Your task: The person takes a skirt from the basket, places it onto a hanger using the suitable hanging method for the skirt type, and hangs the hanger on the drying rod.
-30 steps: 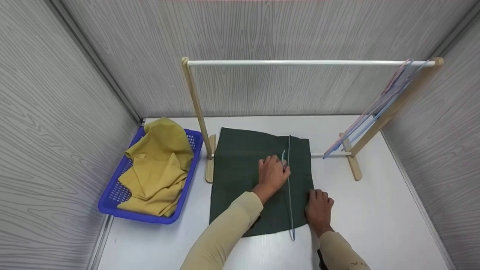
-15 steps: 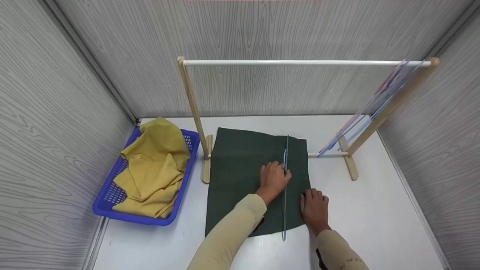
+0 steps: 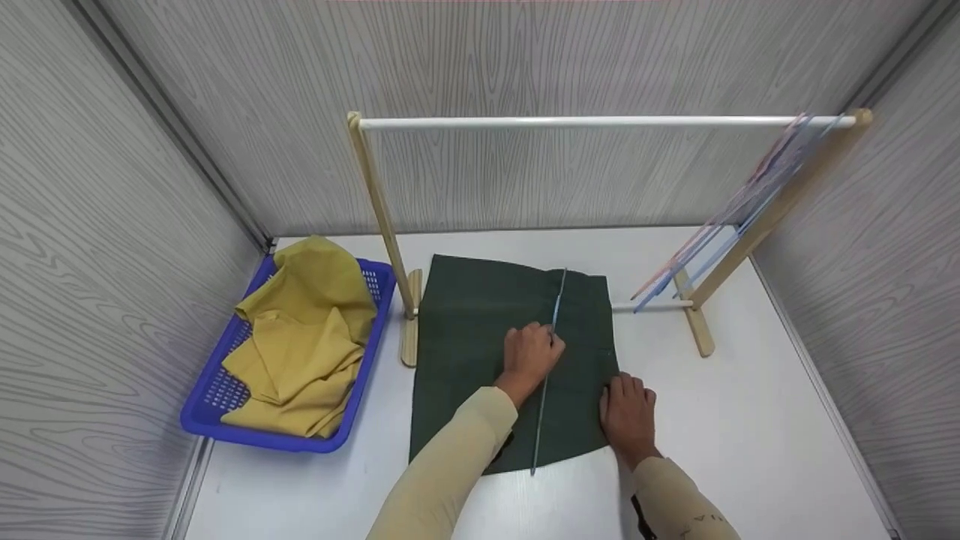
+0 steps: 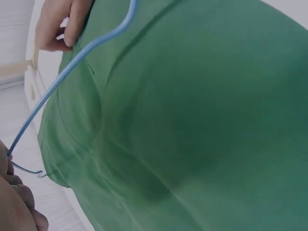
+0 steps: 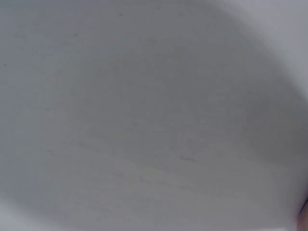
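My left hand (image 3: 531,352) grips a thin blue clothes hanger (image 3: 541,409) near its hook end. The hanger stands nearly edge-on above a dark green cloth (image 3: 472,307) that lies flat on the table. In the left wrist view the blue hanger (image 4: 91,45) arches over the green cloth (image 4: 192,106), its hook poking past the curled fingers. At the cloth's right edge is my right hand (image 3: 628,416); in the left wrist view its thumb and fingers (image 4: 74,26) pinch that edge. The right wrist view shows mostly blurred white table.
A blue plastic basket (image 3: 300,442) with yellow cloth (image 3: 300,352) stands at the left. Behind the green cloth rises a wooden rack with a white rail (image 3: 600,121). Several pink and blue hangers (image 3: 720,217) hang at its right end. Grey panels (image 3: 540,180) enclose the table.
My left hand has shifted slightly left with the hanger, which has turned from leaning flat to edge-on and now slants. The right hand and the green cloth stay nearly in place.
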`<state>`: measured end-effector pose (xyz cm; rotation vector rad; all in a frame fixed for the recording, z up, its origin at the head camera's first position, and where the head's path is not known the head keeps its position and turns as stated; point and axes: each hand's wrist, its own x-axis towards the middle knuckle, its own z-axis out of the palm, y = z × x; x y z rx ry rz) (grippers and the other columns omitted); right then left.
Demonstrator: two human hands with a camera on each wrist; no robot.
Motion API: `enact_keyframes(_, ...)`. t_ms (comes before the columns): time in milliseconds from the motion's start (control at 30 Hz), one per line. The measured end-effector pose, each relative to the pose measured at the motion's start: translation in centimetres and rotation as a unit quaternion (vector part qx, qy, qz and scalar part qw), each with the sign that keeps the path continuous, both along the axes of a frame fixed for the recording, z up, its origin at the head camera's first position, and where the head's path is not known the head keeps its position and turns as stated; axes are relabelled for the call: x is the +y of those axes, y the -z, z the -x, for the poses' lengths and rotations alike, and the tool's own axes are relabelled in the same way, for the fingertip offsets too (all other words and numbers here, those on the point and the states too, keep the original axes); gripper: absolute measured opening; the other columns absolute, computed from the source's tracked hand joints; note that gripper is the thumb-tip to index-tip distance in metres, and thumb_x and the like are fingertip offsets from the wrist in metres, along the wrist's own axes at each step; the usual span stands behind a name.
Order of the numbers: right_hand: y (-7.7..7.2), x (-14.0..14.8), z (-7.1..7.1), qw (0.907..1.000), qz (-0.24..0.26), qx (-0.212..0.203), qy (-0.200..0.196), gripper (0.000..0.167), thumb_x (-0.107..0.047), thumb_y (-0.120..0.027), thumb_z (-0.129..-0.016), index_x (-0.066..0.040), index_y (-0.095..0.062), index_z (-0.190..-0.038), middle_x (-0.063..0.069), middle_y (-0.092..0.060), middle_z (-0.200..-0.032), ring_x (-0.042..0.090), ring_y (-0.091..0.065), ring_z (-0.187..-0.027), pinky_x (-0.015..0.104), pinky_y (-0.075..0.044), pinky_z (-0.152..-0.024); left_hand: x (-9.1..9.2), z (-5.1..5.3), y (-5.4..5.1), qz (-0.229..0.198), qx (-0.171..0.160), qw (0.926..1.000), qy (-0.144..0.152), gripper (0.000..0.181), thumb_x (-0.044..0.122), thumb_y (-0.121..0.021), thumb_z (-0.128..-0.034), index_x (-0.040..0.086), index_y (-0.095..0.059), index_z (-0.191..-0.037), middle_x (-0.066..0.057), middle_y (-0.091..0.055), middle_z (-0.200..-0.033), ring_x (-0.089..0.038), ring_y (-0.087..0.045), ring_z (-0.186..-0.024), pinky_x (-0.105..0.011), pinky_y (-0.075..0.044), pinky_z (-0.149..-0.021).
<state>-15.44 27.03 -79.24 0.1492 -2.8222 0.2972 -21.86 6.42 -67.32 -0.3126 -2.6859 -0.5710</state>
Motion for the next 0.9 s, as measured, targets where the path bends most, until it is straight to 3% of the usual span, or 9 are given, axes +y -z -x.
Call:
enact_keyframes(167,-0.1,0.2,0.1,0.9999,0.003,0.001,0.010,0.021,-0.021,-0.048,-0.101,-0.003,-0.053,-0.110,0.016,-0.055,-0.115,0.034,-0.049,-0.109,0.053,-0.038,-0.089,-0.5,0.4,0.2,-0.031,0.002,0.9994,0.014,0.028,0.018,-0.064,-0.0902,0.011,-0.065,-0.063,-0.001,-0.056,-0.058,-0.007,-0.036,-0.048,-0.024,-0.030,-0.047)
enact_keyframes(333,-0.3,0.0,-0.2,0.9999,-0.003,-0.007,0.010,0.022,-0.022,-0.046,-0.102,-0.003,-0.053,-0.111,0.015,-0.056,-0.116,0.033,-0.050,-0.109,0.053,-0.038,-0.090,-1.4,1.0,0.7,-0.038,-0.002,0.9992,-0.007,0.026,0.018,-0.064,-0.0915,0.010,-0.067,-0.067,-0.002,-0.060,-0.063,-0.009,-0.044,-0.050,-0.029,-0.041,-0.049)
enact_keyframes(500,-0.5,-0.2,-0.2,0.9998,-0.004,-0.011,0.014,0.023,-0.024,-0.044,-0.103,-0.004,-0.052,-0.111,0.014,-0.055,-0.117,0.033,-0.049,-0.111,0.053,-0.038,-0.091,-3.0,1.6,0.7,-0.057,-0.018,0.9981,-0.016,0.028,0.018,-0.061,-0.0932,0.009,-0.063,-0.067,-0.001,-0.053,-0.062,-0.010,-0.041,-0.053,-0.030,-0.040,-0.051)
enact_keyframes(700,-0.4,-0.2,-0.2,0.9999,0.002,-0.010,0.014,0.023,-0.024,-0.044,-0.103,-0.004,-0.053,-0.111,0.015,-0.055,-0.117,0.033,-0.049,-0.111,0.053,-0.037,-0.091,-4.5,1.9,-0.1,-0.080,-0.070,0.9939,-0.030,0.030,0.016,-0.060,-0.0939,0.007,-0.058,-0.066,0.001,-0.046,-0.062,-0.011,-0.038,-0.055,-0.030,-0.038,-0.053)
enact_keyframes(900,-0.4,-0.2,-0.2,0.9998,0.008,-0.009,0.013,0.023,-0.023,-0.045,-0.102,-0.002,-0.053,-0.110,0.015,-0.055,-0.115,0.034,-0.049,-0.109,0.054,-0.037,-0.090,-4.0,1.7,-0.7,-0.077,-0.142,0.9863,-0.036,0.026,0.023,-0.055,-0.1005,0.008,-0.066,-0.084,-0.004,-0.061,-0.073,-0.016,-0.056,-0.061,-0.036,-0.049,-0.059)
